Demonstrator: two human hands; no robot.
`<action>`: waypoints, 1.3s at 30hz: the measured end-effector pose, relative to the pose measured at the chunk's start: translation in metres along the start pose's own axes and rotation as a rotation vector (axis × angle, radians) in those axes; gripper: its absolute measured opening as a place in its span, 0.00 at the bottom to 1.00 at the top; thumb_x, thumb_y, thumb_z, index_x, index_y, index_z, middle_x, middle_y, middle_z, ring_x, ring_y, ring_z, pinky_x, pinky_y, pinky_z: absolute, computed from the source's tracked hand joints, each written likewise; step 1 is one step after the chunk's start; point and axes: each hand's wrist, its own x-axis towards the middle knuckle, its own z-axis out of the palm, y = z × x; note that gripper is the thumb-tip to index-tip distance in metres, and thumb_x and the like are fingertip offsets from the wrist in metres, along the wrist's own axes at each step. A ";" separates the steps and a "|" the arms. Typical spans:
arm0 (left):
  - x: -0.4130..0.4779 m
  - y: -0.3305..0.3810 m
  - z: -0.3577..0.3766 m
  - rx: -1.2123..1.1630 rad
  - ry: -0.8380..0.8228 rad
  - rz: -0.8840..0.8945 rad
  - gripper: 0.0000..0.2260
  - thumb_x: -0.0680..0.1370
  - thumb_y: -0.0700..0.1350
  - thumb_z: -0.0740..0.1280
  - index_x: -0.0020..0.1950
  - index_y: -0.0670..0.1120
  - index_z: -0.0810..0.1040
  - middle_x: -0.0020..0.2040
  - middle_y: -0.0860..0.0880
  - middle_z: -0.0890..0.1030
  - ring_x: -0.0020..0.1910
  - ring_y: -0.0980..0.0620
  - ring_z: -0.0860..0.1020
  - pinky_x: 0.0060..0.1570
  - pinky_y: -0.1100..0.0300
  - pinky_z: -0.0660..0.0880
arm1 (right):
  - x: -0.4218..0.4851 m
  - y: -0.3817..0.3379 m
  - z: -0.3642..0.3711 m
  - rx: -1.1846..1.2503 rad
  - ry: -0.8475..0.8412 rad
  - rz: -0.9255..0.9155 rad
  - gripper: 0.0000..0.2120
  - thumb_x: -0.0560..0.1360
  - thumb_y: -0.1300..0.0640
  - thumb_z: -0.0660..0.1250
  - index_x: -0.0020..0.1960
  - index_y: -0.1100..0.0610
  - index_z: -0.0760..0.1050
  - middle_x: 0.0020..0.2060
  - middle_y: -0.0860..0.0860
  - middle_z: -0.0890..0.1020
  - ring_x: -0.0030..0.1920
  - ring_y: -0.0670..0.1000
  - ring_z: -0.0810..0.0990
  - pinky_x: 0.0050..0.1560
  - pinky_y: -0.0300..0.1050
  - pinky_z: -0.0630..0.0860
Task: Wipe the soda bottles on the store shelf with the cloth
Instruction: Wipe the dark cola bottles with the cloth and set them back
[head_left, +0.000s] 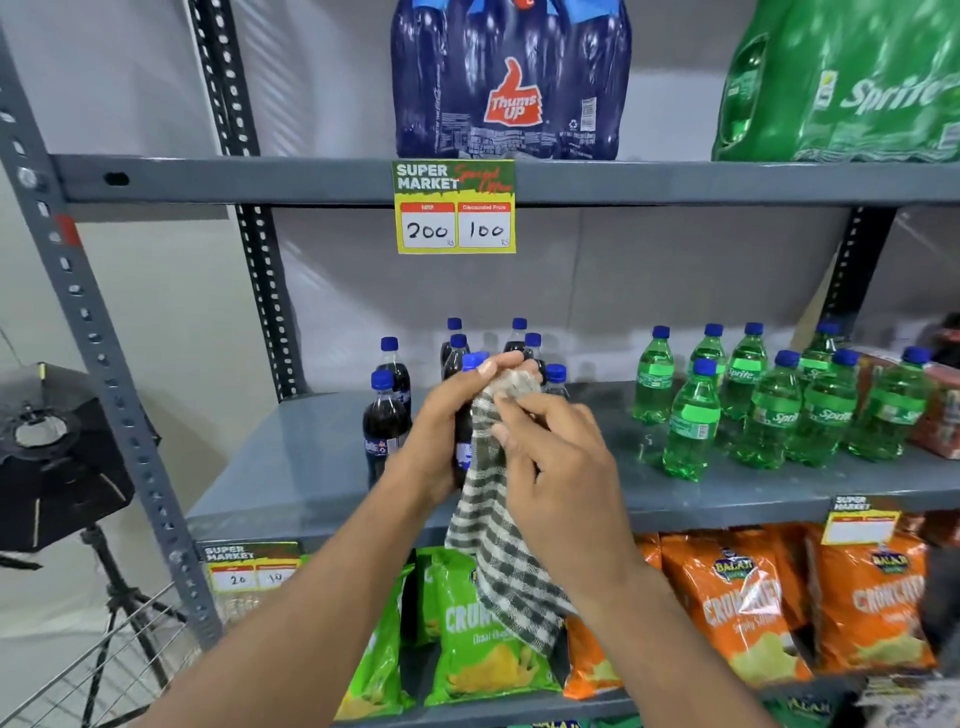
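My left hand (449, 415) grips a dark cola bottle (464, 436) with a blue cap, held in front of the middle shelf (311, 457). My right hand (556, 457) presses a green-and-white checked cloth (498, 540) against the bottle's right side and neck; the cloth hangs down below the shelf edge. Several more dark cola bottles (385, 415) stand on the shelf behind and to the left. A group of green Sprite bottles (769, 405) stands to the right. Most of the held bottle is hidden by my hands and the cloth.
A blue Thums Up multipack (511, 78) and a green Sprite multipack (841, 83) sit on the upper shelf, with a yellow price tag (454, 208) hanging from its edge. Green snack bags (467, 623) and orange snack bags (737, 603) fill the lower shelf. A studio light on a tripod (57, 457) stands at left.
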 end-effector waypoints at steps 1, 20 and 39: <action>-0.002 0.000 0.002 -0.085 -0.039 -0.037 0.18 0.79 0.52 0.69 0.64 0.43 0.81 0.64 0.42 0.82 0.64 0.45 0.80 0.63 0.51 0.75 | 0.003 -0.005 0.000 -0.014 -0.017 -0.024 0.14 0.79 0.66 0.70 0.64 0.61 0.82 0.57 0.54 0.84 0.56 0.56 0.79 0.58 0.51 0.80; -0.029 0.003 0.007 -0.241 0.025 0.004 0.24 0.78 0.55 0.68 0.65 0.38 0.80 0.68 0.37 0.78 0.70 0.42 0.75 0.68 0.48 0.72 | -0.054 -0.020 0.011 -0.027 0.051 -0.264 0.08 0.80 0.61 0.72 0.59 0.59 0.82 0.54 0.50 0.84 0.54 0.53 0.79 0.57 0.48 0.78; -0.037 0.017 0.022 -0.187 0.018 0.057 0.21 0.76 0.56 0.68 0.59 0.41 0.85 0.64 0.40 0.82 0.68 0.44 0.77 0.67 0.50 0.74 | -0.093 -0.027 -0.004 -0.025 0.026 -0.186 0.17 0.78 0.62 0.67 0.66 0.57 0.75 0.68 0.52 0.81 0.68 0.59 0.79 0.61 0.58 0.80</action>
